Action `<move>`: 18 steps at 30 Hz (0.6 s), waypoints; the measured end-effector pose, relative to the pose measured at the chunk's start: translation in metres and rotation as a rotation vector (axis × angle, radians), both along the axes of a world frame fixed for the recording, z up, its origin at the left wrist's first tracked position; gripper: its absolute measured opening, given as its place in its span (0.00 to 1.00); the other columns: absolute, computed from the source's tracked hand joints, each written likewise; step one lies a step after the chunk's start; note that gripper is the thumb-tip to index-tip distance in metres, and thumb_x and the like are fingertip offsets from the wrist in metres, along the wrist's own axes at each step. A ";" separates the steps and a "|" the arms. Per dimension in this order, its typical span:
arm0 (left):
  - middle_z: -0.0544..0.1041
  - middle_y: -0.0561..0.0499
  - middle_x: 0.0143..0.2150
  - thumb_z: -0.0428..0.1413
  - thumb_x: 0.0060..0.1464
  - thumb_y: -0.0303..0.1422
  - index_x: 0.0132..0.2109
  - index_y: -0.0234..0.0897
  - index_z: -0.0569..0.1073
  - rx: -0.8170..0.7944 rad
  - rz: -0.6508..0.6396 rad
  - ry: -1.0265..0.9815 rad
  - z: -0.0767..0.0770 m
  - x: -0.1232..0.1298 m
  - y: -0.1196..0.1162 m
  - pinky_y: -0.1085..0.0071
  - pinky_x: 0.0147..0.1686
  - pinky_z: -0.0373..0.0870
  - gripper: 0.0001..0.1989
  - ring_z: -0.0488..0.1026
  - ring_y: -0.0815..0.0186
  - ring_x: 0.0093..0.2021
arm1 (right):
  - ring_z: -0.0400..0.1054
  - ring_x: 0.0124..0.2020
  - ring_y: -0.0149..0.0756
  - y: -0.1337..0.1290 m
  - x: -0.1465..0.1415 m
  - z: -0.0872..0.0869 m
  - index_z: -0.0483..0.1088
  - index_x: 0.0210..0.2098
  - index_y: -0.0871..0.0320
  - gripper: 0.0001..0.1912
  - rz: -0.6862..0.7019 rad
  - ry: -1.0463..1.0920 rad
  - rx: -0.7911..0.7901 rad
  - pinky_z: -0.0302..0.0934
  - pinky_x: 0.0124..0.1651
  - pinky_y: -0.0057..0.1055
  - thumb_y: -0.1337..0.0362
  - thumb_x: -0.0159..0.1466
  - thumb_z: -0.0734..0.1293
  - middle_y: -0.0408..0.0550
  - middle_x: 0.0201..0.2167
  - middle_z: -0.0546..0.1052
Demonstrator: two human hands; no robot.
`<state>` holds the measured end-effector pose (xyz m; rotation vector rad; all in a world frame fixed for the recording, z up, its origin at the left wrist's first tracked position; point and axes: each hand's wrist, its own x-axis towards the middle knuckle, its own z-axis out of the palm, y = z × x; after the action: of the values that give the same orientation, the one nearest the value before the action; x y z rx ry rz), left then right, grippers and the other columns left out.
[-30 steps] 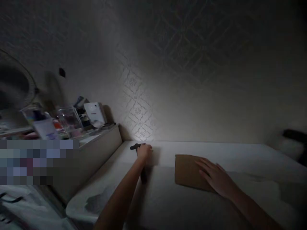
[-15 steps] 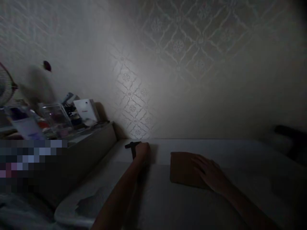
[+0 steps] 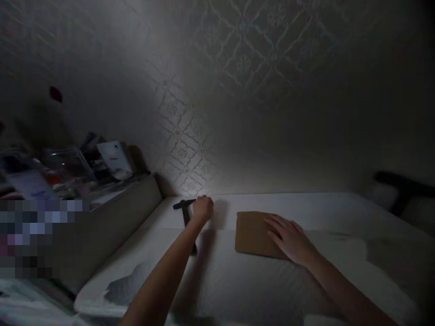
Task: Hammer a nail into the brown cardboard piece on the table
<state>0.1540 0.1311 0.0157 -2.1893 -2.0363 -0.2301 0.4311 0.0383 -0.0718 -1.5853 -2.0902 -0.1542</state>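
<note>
My left hand [image 3: 203,208] is closed round the right end of a black T-shaped bar [image 3: 186,213] near the back of the white table. The bar's stem runs toward me, partly hidden behind my forearm. My right hand [image 3: 290,237] lies with fingers stretched out over the right part of a piece of brown cardboard [image 3: 253,233]. The cardboard rests flat on the table, to the right of my left hand. Whether my right thumb goes under its edge cannot be made out.
A raised cabinet [image 3: 122,213] borders the table [image 3: 224,294] on the left, crowded with a white box [image 3: 115,157] and clear plastic containers. Patterned wallpaper rises behind. A dark blurred bar [image 3: 403,183] juts in at right. A grey worn patch [image 3: 125,285] marks the table's front left.
The tabletop and cardboard look brighter, while the wall has darkened. The view has shifted slightly. Both hands stay at the same things.
</note>
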 end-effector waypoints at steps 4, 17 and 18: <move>0.77 0.44 0.43 0.49 0.56 0.29 0.42 0.35 0.76 0.012 -0.083 -0.259 0.008 0.020 -0.017 0.68 0.46 0.67 0.12 0.72 0.61 0.46 | 0.57 0.58 0.41 -0.001 -0.001 0.002 0.65 0.54 0.51 0.21 0.002 0.015 -0.016 0.51 0.57 0.46 0.58 0.65 0.54 0.48 0.57 0.66; 0.78 0.46 0.31 0.56 0.47 0.27 0.31 0.30 0.76 -0.114 -0.221 -1.141 -0.039 0.055 -0.058 0.74 0.35 0.68 0.06 0.74 0.66 0.33 | 0.58 0.58 0.42 0.001 0.001 0.005 0.64 0.54 0.52 0.21 0.008 0.004 -0.027 0.51 0.57 0.47 0.56 0.65 0.54 0.49 0.57 0.66; 0.78 0.46 0.30 0.56 0.47 0.27 0.30 0.30 0.76 -0.128 -0.226 -1.171 -0.041 0.053 -0.058 0.74 0.35 0.68 0.05 0.74 0.67 0.32 | 0.58 0.58 0.42 0.001 0.001 0.005 0.64 0.55 0.52 0.21 0.011 0.003 -0.026 0.51 0.57 0.48 0.56 0.65 0.54 0.49 0.57 0.66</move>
<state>0.2073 0.0733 -0.0254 -2.6566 -2.1988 -1.8029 0.4325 0.0395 -0.0668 -1.5878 -2.1069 -0.1208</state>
